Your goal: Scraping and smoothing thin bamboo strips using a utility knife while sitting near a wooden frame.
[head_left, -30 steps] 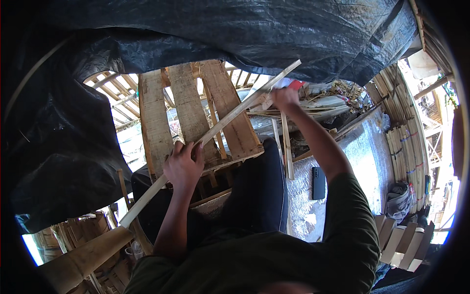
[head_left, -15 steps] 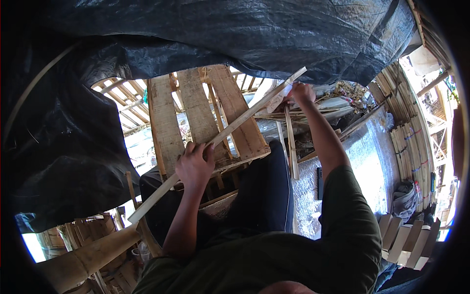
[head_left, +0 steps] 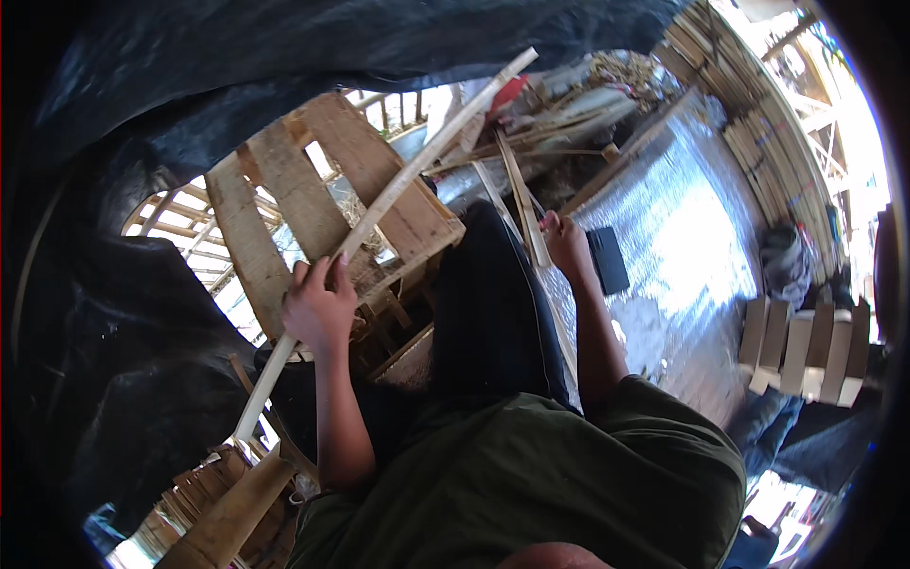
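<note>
A long pale wooden strip slants from the lower left up to the far middle, lying over a bench of rough planks. My left hand is closed around its lower part, fingers wrapped over it at the bench's near left side. Off the strip, my right hand is at the right of my knee with its fingers curled. What it holds, if anything, is too small to make out. Beside that hand stand thin upright slats, and a black phone lies just to its right.
Black plastic sheeting hangs at the left and far side. A silvery foil mat covers the right. Bundled sticks and a row of wooden blocks are farther right. A thick bamboo pole juts in at the lower left.
My right hand has left the strip's far end and come down toward me, next to the phone. My left hand still grips the strip. The whole view has turned and shifted.
</note>
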{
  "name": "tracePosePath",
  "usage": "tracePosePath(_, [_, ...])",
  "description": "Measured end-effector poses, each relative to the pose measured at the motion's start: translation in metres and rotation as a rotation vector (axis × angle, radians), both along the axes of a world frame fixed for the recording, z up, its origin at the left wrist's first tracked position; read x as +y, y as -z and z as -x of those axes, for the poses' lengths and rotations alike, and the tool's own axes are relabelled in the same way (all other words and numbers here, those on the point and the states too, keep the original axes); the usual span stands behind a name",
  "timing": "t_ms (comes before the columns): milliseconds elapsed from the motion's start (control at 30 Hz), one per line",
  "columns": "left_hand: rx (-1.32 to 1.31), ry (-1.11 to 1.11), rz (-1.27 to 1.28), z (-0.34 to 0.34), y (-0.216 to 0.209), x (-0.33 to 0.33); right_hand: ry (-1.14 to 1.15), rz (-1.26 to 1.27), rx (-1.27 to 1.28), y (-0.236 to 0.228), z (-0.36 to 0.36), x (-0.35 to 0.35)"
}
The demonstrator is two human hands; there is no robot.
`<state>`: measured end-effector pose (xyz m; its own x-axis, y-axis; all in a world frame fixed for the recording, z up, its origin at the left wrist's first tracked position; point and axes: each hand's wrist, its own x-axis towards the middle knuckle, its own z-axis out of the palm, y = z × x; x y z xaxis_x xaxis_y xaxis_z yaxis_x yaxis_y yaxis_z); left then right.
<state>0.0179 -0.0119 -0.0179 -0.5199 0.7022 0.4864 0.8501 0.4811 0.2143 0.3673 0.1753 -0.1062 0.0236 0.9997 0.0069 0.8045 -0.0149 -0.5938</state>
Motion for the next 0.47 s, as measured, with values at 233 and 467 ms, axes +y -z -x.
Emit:
tracePosePath(233, [-0.001,0.003,0.035,-0.001,0.005,0.003,0.140,0.048,-0.196,0.024,-0.044,-0.070])
tracePosePath(467, [0.002,0.004,0.041,-0.001,0.008,-0.002,0.047,0.292,-0.465,0.008,-0.061,-0.075])
